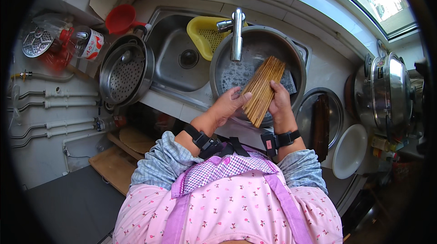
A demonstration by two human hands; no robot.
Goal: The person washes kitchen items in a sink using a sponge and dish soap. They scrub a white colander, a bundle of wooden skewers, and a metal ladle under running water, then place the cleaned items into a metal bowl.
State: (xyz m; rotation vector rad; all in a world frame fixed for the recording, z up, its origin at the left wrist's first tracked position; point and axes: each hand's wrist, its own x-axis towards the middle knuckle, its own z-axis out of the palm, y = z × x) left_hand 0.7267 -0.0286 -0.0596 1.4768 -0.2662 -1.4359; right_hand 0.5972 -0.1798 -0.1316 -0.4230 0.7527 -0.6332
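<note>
A flat bundle of wet bamboo chopsticks (263, 92) is held at a slant over a large round metal basin (215, 73). My right hand (281, 98) grips the bundle along its right edge, the thumb lying on top. At the bundle's lower left is my left hand (229, 105), fingers apart and thumb by the sticks; whether it touches them is hard to tell. Soapy water with foam (235, 75) fills part of the basin. Under the bundle's right side a flat grey item (288, 81) shows partly in the water. A chrome faucet (236, 39) reaches over the basin.
Left of the basin are a steel sink (167, 69) and a yellow strainer basket (196, 35). Farther left stand a perforated steel steamer (124, 76), a red ladle (120, 18) and a plastic bottle (90, 44). To the right lie a round metal tray (336, 107), a white plate (350, 151) and a steel pot (382, 90).
</note>
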